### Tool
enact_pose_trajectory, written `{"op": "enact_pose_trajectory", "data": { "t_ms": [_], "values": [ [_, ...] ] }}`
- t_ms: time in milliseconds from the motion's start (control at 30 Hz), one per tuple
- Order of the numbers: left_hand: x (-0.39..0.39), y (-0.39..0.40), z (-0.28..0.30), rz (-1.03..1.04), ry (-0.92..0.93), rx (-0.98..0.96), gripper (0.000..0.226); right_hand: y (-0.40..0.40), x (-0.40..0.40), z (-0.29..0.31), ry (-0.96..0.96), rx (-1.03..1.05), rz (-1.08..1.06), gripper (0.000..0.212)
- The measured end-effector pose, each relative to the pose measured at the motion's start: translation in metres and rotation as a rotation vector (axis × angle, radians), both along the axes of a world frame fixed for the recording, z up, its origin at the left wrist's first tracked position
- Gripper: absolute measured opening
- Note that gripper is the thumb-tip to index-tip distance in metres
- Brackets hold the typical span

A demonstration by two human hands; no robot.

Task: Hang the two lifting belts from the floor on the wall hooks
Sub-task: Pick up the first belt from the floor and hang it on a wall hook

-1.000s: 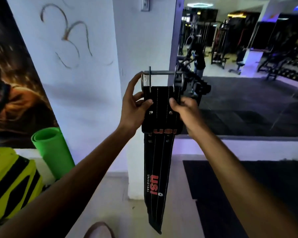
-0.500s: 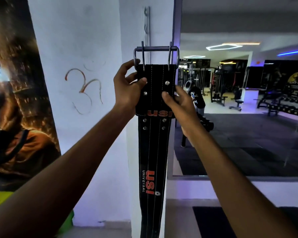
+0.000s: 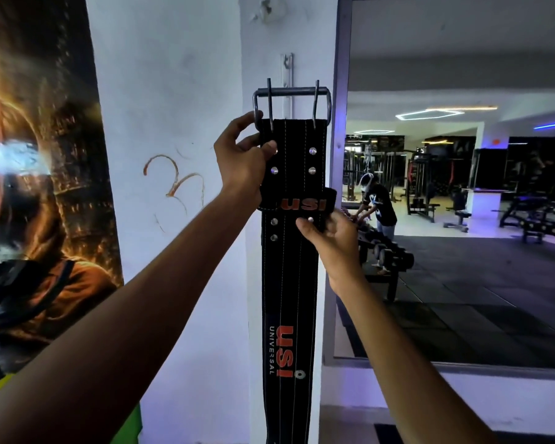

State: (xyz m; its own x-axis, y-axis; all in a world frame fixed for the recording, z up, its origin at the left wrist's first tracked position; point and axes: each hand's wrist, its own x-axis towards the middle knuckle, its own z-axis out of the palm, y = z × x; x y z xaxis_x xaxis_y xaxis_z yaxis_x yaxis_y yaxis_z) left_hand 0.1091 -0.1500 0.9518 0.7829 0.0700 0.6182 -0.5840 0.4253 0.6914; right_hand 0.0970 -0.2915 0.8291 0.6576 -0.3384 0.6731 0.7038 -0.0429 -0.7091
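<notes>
A black lifting belt point(image 3: 290, 277) with red "USI" lettering hangs straight down in front of the white pillar. Its steel double-prong buckle point(image 3: 291, 100) is at the top, held up just below the metal wall hook strip point(image 3: 287, 67). My left hand point(image 3: 242, 161) grips the belt's left edge right under the buckle. My right hand point(image 3: 329, 235) pinches the belt's right edge lower down, by the keeper loop. Whether the buckle touches the hook I cannot tell. No second belt is in view.
A large mirror point(image 3: 462, 203) fills the wall to the right, reflecting gym machines, a dumbbell rack and a person bending over. A dark poster point(image 3: 36, 187) covers the wall on the left. A green rolled mat point(image 3: 132, 424) shows at the bottom left.
Both hands have raised the belt up the pillar, bringing the buckle near the hook strip. My right hand has slid lower on the belt's edge.
</notes>
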Motion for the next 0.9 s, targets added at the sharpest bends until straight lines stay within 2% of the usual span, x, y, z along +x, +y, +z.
{"op": "enact_pose_trajectory", "data": {
  "t_ms": [100, 333, 433, 500, 633, 733, 800, 900],
  "values": [
    [0.001, 0.008, 0.010, 0.005, 0.015, -0.040, 0.049, 0.006, 0.006, -0.028, 0.130, -0.058, -0.001, 0.016],
    [0.008, 0.011, 0.016, 0.038, 0.073, -0.047, 0.051, 0.004, -0.009, -0.127, 0.422, -0.137, 0.070, 0.018],
    [0.009, 0.010, 0.010, 0.038, 0.094, -0.034, 0.050, -0.001, -0.017, -0.134, 0.508, -0.209, 0.106, 0.016],
    [0.009, 0.012, 0.008, 0.042, 0.085, -0.031, 0.050, -0.001, -0.018, -0.113, 0.468, -0.200, 0.150, 0.017],
    [0.003, 0.008, 0.012, 0.027, 0.063, -0.021, 0.049, -0.005, -0.015, -0.034, 0.235, -0.002, 0.091, 0.017],
    [-0.001, 0.002, 0.017, 0.015, 0.034, -0.018, 0.048, -0.008, -0.012, 0.003, 0.169, 0.009, 0.062, 0.014],
    [-0.003, 0.001, 0.021, 0.020, 0.022, -0.001, 0.049, -0.007, -0.011, -0.007, 0.182, 0.008, 0.033, 0.018],
    [-0.004, 0.003, 0.024, 0.027, 0.025, 0.014, 0.050, -0.001, -0.014, -0.063, 0.258, -0.006, 0.030, 0.015]
  ]
}}
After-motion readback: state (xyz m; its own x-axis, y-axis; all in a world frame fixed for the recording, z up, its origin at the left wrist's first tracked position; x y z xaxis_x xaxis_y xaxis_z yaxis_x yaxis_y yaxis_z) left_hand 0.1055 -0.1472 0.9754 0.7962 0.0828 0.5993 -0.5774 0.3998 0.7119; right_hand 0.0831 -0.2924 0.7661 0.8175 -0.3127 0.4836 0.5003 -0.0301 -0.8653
